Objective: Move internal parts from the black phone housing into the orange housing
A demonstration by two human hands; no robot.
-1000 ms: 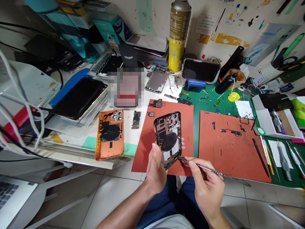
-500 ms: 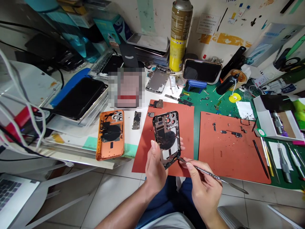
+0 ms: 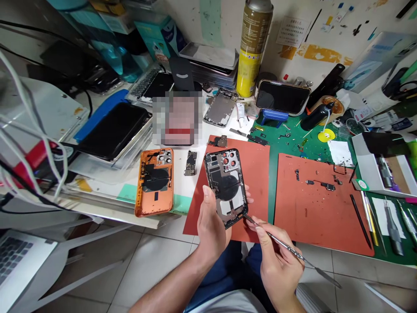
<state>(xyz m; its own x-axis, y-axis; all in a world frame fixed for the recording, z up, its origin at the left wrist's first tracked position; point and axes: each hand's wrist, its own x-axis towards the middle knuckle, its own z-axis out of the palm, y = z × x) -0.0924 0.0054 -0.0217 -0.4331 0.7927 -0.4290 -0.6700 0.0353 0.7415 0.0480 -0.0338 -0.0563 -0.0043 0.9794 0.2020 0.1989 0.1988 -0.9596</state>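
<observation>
My left hand (image 3: 212,221) is closed around a black phone housing (image 3: 227,187), its open inside turned up toward me. The housing shows camera rings at the top and a round dark charging coil in the middle. Between thumb and fingers, my right hand (image 3: 280,256) grips a thin metal spudger (image 3: 293,251). One end of it meets the housing's lower right corner; the flat blade at the other end points away to the lower right. An orange phone housing (image 3: 155,182) lies to the left, beside a small logic board (image 3: 190,163).
Two red-brown mats (image 3: 321,208) lie on the bench, the right one holding several small phone parts. Screwdrivers (image 3: 392,228) lie at the far right. A propped phone (image 3: 282,97) and a spray can (image 3: 254,48) stand at the back. A black phone screen (image 3: 115,130) rests at left.
The camera view has shifted slightly, moving the bench items rightward in the picture. The black housing has turned a little and sits slightly further left, with the spudger still at its lower corner.
</observation>
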